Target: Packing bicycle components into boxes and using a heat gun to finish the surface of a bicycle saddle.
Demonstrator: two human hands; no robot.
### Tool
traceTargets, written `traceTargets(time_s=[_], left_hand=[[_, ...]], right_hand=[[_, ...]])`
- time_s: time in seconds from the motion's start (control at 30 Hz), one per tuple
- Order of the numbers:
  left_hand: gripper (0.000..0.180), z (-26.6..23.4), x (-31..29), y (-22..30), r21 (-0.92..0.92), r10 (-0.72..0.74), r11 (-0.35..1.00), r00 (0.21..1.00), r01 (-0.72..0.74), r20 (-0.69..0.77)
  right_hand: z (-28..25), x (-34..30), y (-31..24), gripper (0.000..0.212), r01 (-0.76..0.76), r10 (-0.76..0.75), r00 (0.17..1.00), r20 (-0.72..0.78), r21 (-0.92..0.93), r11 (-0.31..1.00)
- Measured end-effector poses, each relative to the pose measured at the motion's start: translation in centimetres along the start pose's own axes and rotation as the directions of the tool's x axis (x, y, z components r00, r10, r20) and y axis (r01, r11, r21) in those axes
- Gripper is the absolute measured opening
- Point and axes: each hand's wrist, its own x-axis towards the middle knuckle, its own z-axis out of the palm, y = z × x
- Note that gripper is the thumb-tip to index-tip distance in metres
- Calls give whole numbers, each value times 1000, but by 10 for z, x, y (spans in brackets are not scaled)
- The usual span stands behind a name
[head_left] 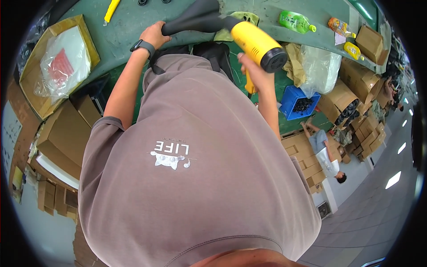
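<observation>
My left hand [154, 35], with a dark watch on its wrist, grips the narrow end of a smooth black piece shaped like a bicycle saddle [193, 18]. The piece's wide end runs up to the top edge of the view. My right hand [258, 73] is wrapped round the handle of a yellow heat gun [253, 41] with a black rear cap. Its black nozzle points left at the black piece, close to its side. A yellow-green cloth [243, 17] lies on the green table [133, 12] behind the nozzle, partly covered.
On the left stands an open cardboard box [92, 42] with plastic-wrapped contents. A yellow utility knife [112, 10] lies at the far left. To the right are a green bottle [294, 21], an orange bottle [340, 26] and a blue crate [293, 106] of black parts. Another person [327, 155] is beyond.
</observation>
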Motion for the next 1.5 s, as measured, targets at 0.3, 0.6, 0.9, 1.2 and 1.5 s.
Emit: traceTargets(time_s=[0.3,0.6,0.9,1.2,1.5], left_hand=[[70,-8,5,15,3,40,999,997,-40,72],[69,9,16,-6,-224,127,968,991,-115,42],[73,4,9,-11,-174,87,981,996,-90,-26],[71,-7,7,-32,-203,106,974,994,-99,23],[70,-21,-1,-48,-232,138,962,990,-142,-33]], right_hand=[[-7,-33,40,31,-85,90,994,-56,78,993],[2,-35,52,24,-76,106,979,-173,172,982],[15,-25,32,17,-2,25,994,-104,217,976],[53,-3,-13,26,97,-91,994,-62,113,989],[35,-2,-30,27,37,-37,999,-36,-12,999]])
